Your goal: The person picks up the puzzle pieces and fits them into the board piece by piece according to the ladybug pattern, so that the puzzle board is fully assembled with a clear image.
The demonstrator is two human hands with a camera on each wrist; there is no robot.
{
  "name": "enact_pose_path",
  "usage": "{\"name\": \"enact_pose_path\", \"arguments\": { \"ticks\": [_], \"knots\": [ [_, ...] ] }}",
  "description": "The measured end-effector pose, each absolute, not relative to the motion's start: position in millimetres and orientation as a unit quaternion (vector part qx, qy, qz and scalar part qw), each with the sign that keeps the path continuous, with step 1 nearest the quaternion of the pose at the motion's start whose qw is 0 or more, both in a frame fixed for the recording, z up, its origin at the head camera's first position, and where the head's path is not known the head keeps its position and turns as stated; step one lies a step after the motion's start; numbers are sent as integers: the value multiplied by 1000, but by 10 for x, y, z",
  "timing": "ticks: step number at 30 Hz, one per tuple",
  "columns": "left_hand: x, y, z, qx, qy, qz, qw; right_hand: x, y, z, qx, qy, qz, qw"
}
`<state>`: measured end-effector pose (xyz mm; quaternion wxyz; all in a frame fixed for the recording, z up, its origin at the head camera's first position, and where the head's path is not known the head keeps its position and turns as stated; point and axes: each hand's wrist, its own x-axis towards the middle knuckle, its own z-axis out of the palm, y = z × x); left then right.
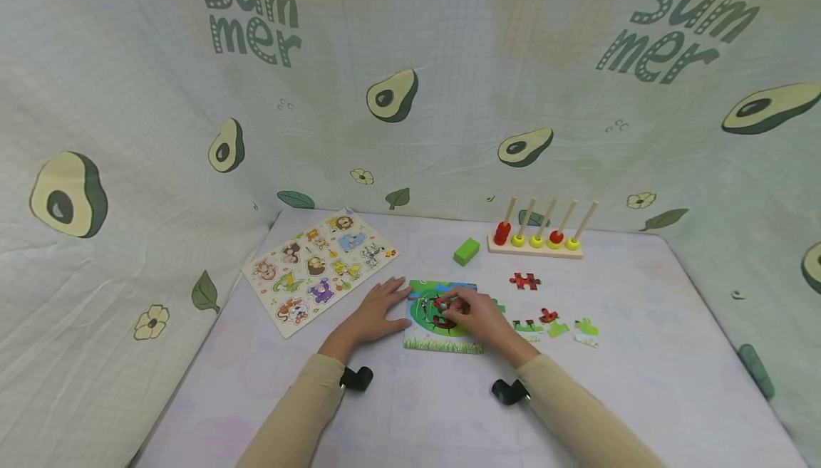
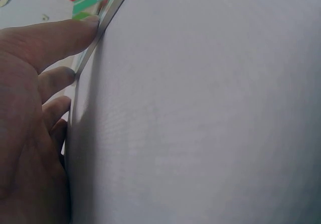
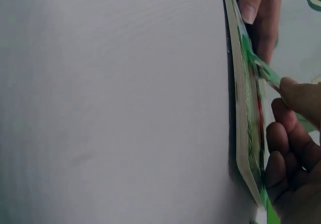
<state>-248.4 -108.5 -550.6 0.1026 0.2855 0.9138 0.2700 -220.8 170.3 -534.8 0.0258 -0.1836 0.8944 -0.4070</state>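
Observation:
A square jigsaw board [image 1: 442,345] with a ladybug picture on green lies flat on the table. My left hand [image 1: 375,315] rests at its left side, fingers spread and thumb touching the edge; in the left wrist view the thumb [image 2: 65,40] lies against the board's rim. Over the board, my right hand [image 1: 477,317] pinches a jigsaw piece between thumb and fingers. That jigsaw piece [image 3: 269,75] shows green in the right wrist view, tilted with its far end at the board's surface. Whether it sits in a slot, I cannot tell.
Right of the board lie several loose jigsaw pieces, among them a red one [image 1: 526,281] and a green-white one [image 1: 586,331]. A green block [image 1: 466,251] and a peg stacker [image 1: 535,248] with red and yellow beads stand behind. An animal puzzle board [image 1: 333,268] lies back left.

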Motion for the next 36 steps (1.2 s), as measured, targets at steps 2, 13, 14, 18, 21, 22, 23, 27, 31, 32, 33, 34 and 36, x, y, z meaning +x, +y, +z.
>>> {"name": "enact_pose_path", "arguments": {
  "ticks": [2,13,14,18,21,22,23,27,31,32,33,34,36],
  "knots": [
    [-2484,-1087,-5508,286,914,271,102,-2217,1653,-5361,-183,897,-401,29],
    [-2490,-1083,-5521,281,915,269,109,-2237,1437,-5328,-202,902,-381,18],
    [-2490,-1083,-5521,280,916,266,111,-2240,1427,-5324,-204,902,-379,20],
    [-2485,-1081,-5515,277,916,266,111,-2255,1398,-5327,-210,906,-366,19],
    [-2484,-1077,-5508,278,915,270,109,-2262,1385,-5334,-207,912,-352,20],
    [-2483,-1075,-5507,279,915,271,108,-2262,1382,-5336,-207,914,-348,19],
    [-2484,-1074,-5510,281,914,272,106,-2260,1380,-5335,-207,915,-346,19],
    [-2483,-1073,-5518,280,915,270,107,-2242,1381,-5317,-202,921,-334,21],
    [-2482,-1073,-5521,277,917,265,112,-2220,1388,-5301,-215,925,-311,24],
    [-2481,-1073,-5520,278,917,265,112,-2215,1390,-5298,-222,926,-304,24],
    [-2482,-1073,-5518,278,917,264,112,-2212,1391,-5295,-230,927,-296,23],
    [-2482,-1073,-5517,278,917,263,111,-2210,1391,-5291,-237,927,-289,22],
    [-2482,-1073,-5513,278,918,258,113,-2208,1390,-5288,-248,928,-278,21]
  ]
}}
